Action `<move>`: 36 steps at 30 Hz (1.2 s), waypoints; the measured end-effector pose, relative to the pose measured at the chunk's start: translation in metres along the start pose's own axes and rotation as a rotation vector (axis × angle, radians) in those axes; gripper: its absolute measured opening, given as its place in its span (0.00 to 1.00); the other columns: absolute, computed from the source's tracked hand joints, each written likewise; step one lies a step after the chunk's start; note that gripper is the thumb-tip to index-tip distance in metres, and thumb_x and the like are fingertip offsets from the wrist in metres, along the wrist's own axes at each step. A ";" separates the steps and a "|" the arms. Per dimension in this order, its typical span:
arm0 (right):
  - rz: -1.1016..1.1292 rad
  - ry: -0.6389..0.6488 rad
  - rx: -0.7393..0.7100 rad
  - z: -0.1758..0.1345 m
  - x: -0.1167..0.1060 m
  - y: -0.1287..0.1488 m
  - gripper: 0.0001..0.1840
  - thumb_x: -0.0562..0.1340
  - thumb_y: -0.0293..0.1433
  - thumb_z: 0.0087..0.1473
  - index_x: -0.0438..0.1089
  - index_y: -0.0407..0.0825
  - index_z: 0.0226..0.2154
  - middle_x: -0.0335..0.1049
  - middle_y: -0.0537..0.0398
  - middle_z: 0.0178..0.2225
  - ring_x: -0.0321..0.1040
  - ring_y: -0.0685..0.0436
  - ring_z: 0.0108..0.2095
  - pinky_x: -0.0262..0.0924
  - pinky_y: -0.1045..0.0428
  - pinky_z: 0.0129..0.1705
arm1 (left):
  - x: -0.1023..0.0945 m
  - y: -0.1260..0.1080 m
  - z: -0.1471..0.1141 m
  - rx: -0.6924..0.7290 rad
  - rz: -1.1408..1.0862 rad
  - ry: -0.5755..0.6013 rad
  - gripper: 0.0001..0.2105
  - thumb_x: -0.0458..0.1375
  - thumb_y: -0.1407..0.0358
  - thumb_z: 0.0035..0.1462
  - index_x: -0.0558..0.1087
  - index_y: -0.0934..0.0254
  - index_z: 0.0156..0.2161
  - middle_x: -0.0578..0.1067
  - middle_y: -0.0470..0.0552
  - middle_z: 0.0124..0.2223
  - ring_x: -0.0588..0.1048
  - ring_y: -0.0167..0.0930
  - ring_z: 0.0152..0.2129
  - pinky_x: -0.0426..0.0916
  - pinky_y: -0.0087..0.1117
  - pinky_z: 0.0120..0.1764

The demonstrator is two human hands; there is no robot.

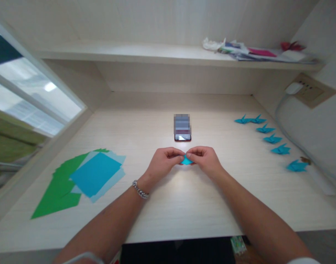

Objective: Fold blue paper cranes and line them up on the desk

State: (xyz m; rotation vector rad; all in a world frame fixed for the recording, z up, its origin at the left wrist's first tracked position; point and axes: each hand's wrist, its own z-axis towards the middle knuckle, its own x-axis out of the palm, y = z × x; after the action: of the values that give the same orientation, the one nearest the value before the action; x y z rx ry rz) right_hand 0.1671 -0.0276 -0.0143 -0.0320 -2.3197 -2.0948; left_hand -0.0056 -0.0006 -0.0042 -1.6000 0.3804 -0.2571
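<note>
A small folded piece of blue paper [186,160] is pinched between my two hands over the middle of the desk. My left hand [168,158] grips its left side with thumb and forefinger, and my right hand [203,157] grips its right side the same way. Fingertips cover much of the paper, so its exact fold is hidden. Just beyond the hands lies a phone [182,137], its screen partly blurred out. Off to the left, square blue sheets [98,174] rest partly over a fan of green sheets [58,190].
Several blue paper cranes [272,138] stand in a curved row at the right. A charger [294,88] sits in the wall socket, its cable [289,134] running down behind them. Above the desk, a shelf [124,53] holds papers [263,53]. A window frame borders the left.
</note>
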 end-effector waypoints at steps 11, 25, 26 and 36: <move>-0.044 -0.046 -0.016 -0.002 0.002 -0.002 0.10 0.68 0.34 0.42 0.75 0.45 0.28 0.74 0.54 0.24 0.68 0.49 0.23 0.65 0.52 0.27 | 0.001 0.005 0.001 -0.094 -0.241 0.047 0.08 0.61 0.71 0.51 0.76 0.68 0.37 0.79 0.52 0.34 0.77 0.28 0.29 0.74 0.31 0.35; 0.095 0.036 0.006 -0.004 -0.005 0.001 0.13 0.66 0.37 0.46 0.70 0.47 0.34 0.71 0.58 0.24 0.69 0.49 0.24 0.68 0.51 0.29 | 0.004 0.002 0.000 -0.043 -0.136 -0.054 0.10 0.65 0.71 0.46 0.72 0.68 0.35 0.77 0.50 0.29 0.76 0.27 0.26 0.74 0.29 0.32; 0.098 0.028 0.008 -0.004 -0.006 0.002 0.13 0.66 0.38 0.47 0.70 0.47 0.34 0.71 0.58 0.24 0.69 0.49 0.24 0.68 0.51 0.29 | 0.004 0.002 0.000 -0.042 -0.135 -0.053 0.10 0.65 0.71 0.46 0.72 0.68 0.35 0.77 0.50 0.29 0.76 0.27 0.26 0.74 0.29 0.32; 0.020 0.002 -0.038 -0.004 -0.007 0.000 0.12 0.69 0.35 0.43 0.70 0.46 0.30 0.72 0.55 0.25 0.70 0.48 0.26 0.67 0.51 0.29 | 0.003 0.001 -0.001 -0.013 -0.131 -0.050 0.12 0.68 0.72 0.42 0.73 0.69 0.34 0.78 0.51 0.32 0.77 0.28 0.29 0.73 0.29 0.36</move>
State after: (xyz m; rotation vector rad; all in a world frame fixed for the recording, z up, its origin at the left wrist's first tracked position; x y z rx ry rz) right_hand 0.1739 -0.0320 -0.0140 -0.0527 -2.2688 -2.1282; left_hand -0.0034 -0.0022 -0.0051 -1.6430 0.2394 -0.3140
